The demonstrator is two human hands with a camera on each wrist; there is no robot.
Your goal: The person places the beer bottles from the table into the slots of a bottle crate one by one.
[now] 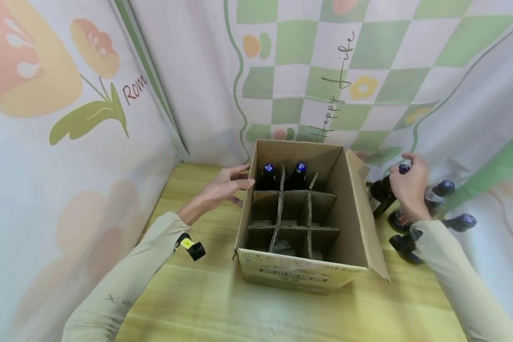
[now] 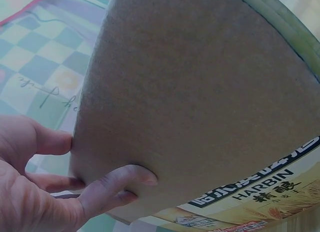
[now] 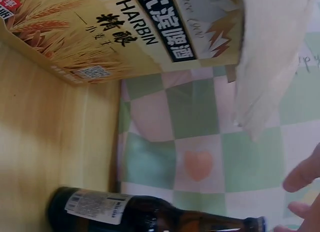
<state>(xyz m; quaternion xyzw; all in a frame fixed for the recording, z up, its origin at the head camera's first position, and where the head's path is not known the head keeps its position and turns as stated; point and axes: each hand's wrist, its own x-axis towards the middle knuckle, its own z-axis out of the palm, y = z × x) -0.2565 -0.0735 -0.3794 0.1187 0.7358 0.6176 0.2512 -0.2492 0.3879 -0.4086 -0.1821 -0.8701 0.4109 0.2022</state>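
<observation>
Could tip the dark beer bottle (image 1: 380, 197) just below the right grip (image 1: 412, 184), seemingly released, by knocking the cap (image 1: 403, 169) sideways, or shift the Harbin carton (image 1: 282, 270) between both grips by overpressing with the left grip (image 1: 224, 186), unclenched against its side.

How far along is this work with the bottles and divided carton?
If this is packing, it looks early. Done: two blue-capped bottles sit in the back row of the Harbin beer carton; no tops show in the other rows. In hand: the left hand touches the carton's side; the right hand is at a dark bottle's neck, its grip unclear. Remaining: that and at least two neighbouring bottles.
</observation>
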